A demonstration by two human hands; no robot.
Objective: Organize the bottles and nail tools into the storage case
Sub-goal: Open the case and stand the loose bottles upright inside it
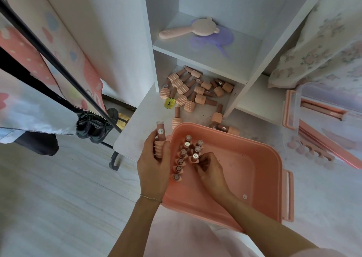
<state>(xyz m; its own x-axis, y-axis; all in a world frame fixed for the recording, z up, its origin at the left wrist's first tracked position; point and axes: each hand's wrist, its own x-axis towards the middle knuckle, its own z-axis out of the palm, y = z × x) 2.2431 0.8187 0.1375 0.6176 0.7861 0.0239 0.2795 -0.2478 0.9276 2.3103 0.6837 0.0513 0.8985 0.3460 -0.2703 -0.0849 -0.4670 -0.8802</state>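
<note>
Head view: at lower centre of the frame a person's left hand (pixel 154 164) has its grip curled round one polish bottle (pixel 160 139), ribbed peach cap down in the palm and the brown numbered base pointing up, just outside the left rim of the storage case (pixel 254 203). The right hand (pixel 208 170) reaches into the case, its fingertips pinched on a bottle at the near end of the standing rows (pixel 185 155) packed against the left wall.

The rows look the likeliest trouble — narrow bottles balanced on rounded caps with nothing bracing their right side, so a nudge from the right hand could probably topple several. The held bottle, gripped by its grooved cap alone, might also slip or catch the case rim on the way in.

The case is smooth, matte coral plastic with rounded corners and a side latch. Above it, at centre frame, loose bottles (pixel 195 92) lie scattered on the white desk and lower shelf — among them one clear yellow bottle (pixel 169 102). At right of the frame a translucent tray (pixel 323 123) holds pink files and toe separators.
</note>
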